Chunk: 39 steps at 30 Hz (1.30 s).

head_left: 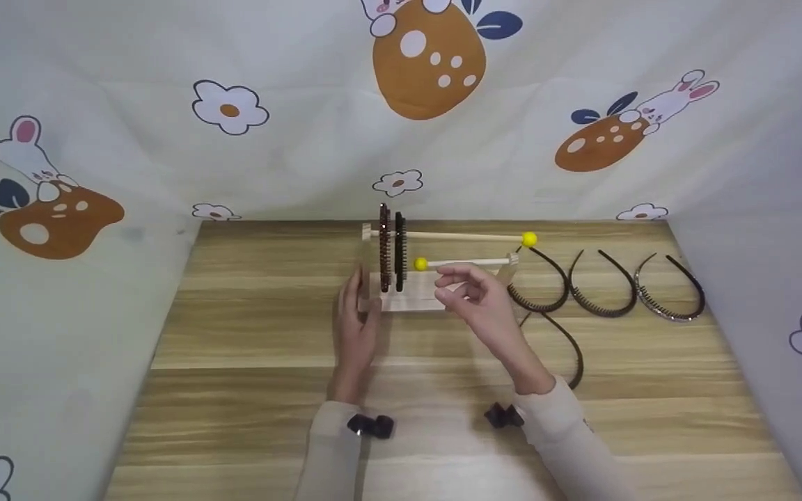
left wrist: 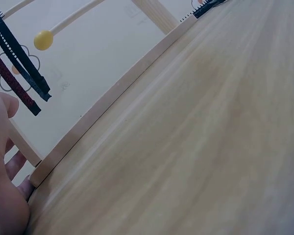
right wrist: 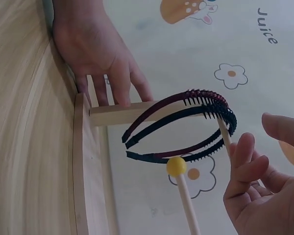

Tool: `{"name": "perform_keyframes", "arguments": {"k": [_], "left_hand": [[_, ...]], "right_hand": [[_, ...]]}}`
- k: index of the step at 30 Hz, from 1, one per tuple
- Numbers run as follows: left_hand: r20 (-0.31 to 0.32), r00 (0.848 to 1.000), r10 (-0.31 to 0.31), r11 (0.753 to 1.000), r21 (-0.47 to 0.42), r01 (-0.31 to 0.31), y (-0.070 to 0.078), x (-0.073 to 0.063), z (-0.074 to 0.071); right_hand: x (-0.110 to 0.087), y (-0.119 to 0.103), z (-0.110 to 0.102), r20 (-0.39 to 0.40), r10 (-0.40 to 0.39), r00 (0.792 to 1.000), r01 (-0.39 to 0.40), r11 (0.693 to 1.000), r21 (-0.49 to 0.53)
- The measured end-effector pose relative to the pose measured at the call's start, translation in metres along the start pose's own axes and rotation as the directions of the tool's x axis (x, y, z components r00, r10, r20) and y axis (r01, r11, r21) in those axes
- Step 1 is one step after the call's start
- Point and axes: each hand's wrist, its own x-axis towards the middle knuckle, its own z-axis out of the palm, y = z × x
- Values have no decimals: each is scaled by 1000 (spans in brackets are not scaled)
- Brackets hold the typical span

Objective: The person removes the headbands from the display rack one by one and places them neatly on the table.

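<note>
A wooden headband rack [head_left: 411,300] stands on the table, with two rods that end in yellow balls. On its upper rod [head_left: 467,237] hang a dark red toothed headband [head_left: 384,254] and a black one [head_left: 400,256], side by side near the left post. My left hand [head_left: 357,334] grips the foot of that post, fingers on the outer side and thumb on the inner. Just in front of the lower rod [head_left: 467,263] is my right hand [head_left: 481,306], its fingers loosely bent and holding nothing. The lower rod's yellow ball [right wrist: 176,167] shows below the hanging headbands in the right wrist view.
Three dark headbands [head_left: 603,311] lie in a row right of the rack, one partly behind its right post. Another headband [head_left: 577,351] lies nearer, partly hidden by my right forearm. A patterned cloth [head_left: 289,174] rises behind the table and at both sides.
</note>
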Motion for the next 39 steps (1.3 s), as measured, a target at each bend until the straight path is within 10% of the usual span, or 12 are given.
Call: {"name": "perform_keyframes", "arguments": {"k": [39], "left_hand": [[-2, 1000, 10, 1000, -3, -10, -2, 0, -1]], "right_hand": [[34, 12, 57, 17, 101, 995, -103, 976, 193]]}}
